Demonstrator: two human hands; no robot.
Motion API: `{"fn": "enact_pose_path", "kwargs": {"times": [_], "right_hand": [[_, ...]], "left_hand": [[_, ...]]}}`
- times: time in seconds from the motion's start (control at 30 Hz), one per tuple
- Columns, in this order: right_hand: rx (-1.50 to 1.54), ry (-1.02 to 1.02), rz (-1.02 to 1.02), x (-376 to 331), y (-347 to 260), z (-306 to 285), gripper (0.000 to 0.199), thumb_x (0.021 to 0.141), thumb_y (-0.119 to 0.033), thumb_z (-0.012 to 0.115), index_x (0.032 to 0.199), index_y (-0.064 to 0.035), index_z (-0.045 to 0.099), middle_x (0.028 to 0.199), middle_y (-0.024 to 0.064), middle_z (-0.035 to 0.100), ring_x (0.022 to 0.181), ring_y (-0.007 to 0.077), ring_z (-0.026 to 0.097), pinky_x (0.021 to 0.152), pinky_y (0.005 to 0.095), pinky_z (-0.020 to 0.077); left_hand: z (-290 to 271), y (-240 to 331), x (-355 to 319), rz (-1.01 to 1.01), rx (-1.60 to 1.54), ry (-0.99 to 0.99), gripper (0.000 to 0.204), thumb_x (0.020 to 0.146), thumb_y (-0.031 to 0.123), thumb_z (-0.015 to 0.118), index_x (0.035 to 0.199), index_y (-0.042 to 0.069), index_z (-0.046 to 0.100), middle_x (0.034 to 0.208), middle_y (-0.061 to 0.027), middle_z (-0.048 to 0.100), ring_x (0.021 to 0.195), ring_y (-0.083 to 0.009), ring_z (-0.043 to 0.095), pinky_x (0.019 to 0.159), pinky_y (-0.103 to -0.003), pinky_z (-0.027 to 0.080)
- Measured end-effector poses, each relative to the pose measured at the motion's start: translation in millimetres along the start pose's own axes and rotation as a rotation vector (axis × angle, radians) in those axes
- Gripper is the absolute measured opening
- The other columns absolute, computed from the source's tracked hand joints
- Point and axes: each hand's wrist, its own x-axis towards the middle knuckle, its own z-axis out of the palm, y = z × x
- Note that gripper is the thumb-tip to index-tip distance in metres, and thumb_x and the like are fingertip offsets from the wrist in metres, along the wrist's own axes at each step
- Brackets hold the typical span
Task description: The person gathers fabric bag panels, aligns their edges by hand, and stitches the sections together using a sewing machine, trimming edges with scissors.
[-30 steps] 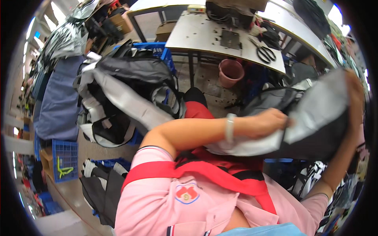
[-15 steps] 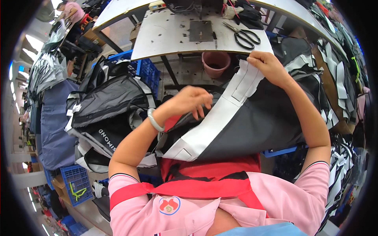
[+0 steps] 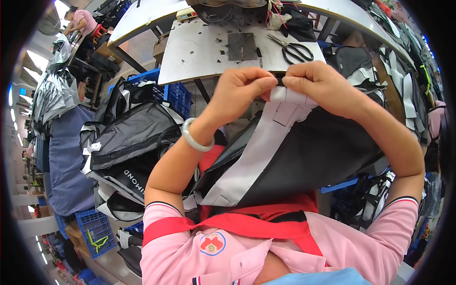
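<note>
A large black fabric panel [image 3: 327,147] with a wide white strip [image 3: 249,156] along its edge lies across my lap, its far end lifted toward the table. My left hand [image 3: 242,92], with a pale bangle on its wrist, pinches at that raised end. Close beside it, my right hand [image 3: 320,85] grips the same end with thumb and bent fingers. The white strip curls over just below both hands. A small black piece [image 3: 279,82] shows between the fingertips; its kind cannot be made out.
Black-handled scissors [image 3: 295,51] lie on the white table [image 3: 185,59], near a dark metal plate [image 3: 242,46]. Grey and black bag pieces [image 3: 133,135] are heaped at left by a blue crate [image 3: 178,98]. More cut pieces [image 3: 408,97] hang at right. A person [image 3: 81,23] works far left.
My left hand has come up and right to the panel's far end, its loose fingers now pinched. The right hand has shifted slightly, and the strip's end has curled over.
</note>
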Motion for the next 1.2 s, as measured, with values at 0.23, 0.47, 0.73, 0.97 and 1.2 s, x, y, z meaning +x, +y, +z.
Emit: {"fn": "enact_pose_path", "kwargs": {"times": [0.23, 0.47, 0.73, 0.97, 1.2], "right_hand": [[0.143, -0.175, -0.130, 65.4, -2.2, -5.6, 0.024, 0.089, -0.024, 0.065, 0.093, -0.0002, 0.064, 0.081, -0.0031, 0.060, 0.074, 0.0047, 0.051, 0.065, 0.0223, 0.0404], [0.419, -0.112, -0.035, 109.5, 62.6, -0.5, 0.021, 0.089, -0.027, 0.065, 0.094, -0.0060, 0.067, 0.084, -0.0039, 0.062, 0.081, 0.0033, 0.053, 0.073, 0.0205, 0.0394], [0.452, -0.031, -0.032, 144.9, 96.1, -8.9, 0.024, 0.089, -0.029, 0.064, 0.096, -0.0059, 0.067, 0.087, -0.0044, 0.062, 0.084, 0.0039, 0.054, 0.078, 0.0210, 0.0399], [0.608, 0.005, -0.019, 172.8, 111.5, -11.2, 0.017, 0.092, -0.025, 0.062, 0.090, -0.0073, 0.064, 0.083, -0.0074, 0.059, 0.077, 0.0004, 0.052, 0.071, 0.0177, 0.0406], [0.652, -0.005, -0.023, 187.0, 110.7, -14.5, 0.014, 0.092, -0.021, 0.063, 0.091, -0.0078, 0.064, 0.084, -0.0078, 0.060, 0.076, 0.0002, 0.054, 0.069, 0.0178, 0.0431]], "left_hand": [[-49.6, -1.1, 9.2, -0.077, -0.232, 0.059, 0.019, 0.092, 0.018, 0.065, 0.095, -0.001, 0.068, 0.079, -0.0069, 0.067, 0.068, -0.0136, 0.064, 0.061, -0.025, 0.053], [-68.9, -49.9, 42.4, -0.240, -0.288, 0.095, 0.020, 0.093, 0.019, 0.064, 0.097, -0.001, 0.068, 0.082, -0.0075, 0.068, 0.074, -0.0142, 0.065, 0.063, -0.025, 0.053], [-79.3, -71.2, 79.6, -0.275, -0.361, 0.178, 0.021, 0.094, 0.019, 0.062, 0.105, 0.001, 0.064, 0.095, -0.0063, 0.067, 0.085, -0.0139, 0.062, 0.078, -0.027, 0.048], [-83.7, -85.0, 105.0, -0.278, -0.502, 0.278, 0.016, 0.092, 0.016, 0.062, 0.096, 0.001, 0.064, 0.086, -0.0053, 0.065, 0.077, -0.0132, 0.060, 0.074, -0.025, 0.049], [-94.2, -90.2, 115.5, -0.249, -0.538, 0.311, 0.014, 0.092, 0.015, 0.062, 0.095, 0.002, 0.064, 0.084, -0.0041, 0.065, 0.075, -0.0120, 0.059, 0.072, -0.024, 0.049]]}}
